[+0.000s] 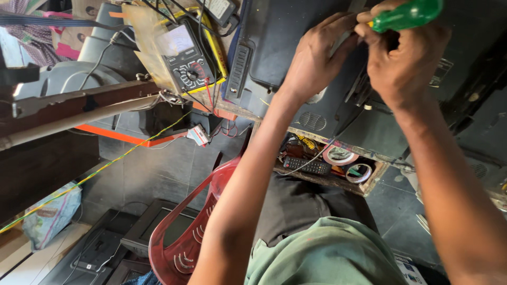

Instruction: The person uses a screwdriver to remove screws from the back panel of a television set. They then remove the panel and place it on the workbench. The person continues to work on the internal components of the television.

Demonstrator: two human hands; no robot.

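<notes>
My right hand (pixel 404 60) is closed around the green handle of a screwdriver (pixel 406 15) at the top of the head view. My left hand (pixel 317 58) reaches in beside it, its fingertips pinching the grey shaft just below the handle. Both hands hover over the dark plastic back casing (pixel 288 42) of an appliance. The screwdriver's tip is hidden behind my fingers.
A yellow-cased multimeter (pixel 185 58) with red and black leads lies left of the casing. Below it a wooden tray (pixel 372 184) holds a black remote control (pixel 309 166) and tape rolls (pixel 340 155). A red plastic chair (pixel 179 232) stands lower left, over dark screen panels (pixel 153 224).
</notes>
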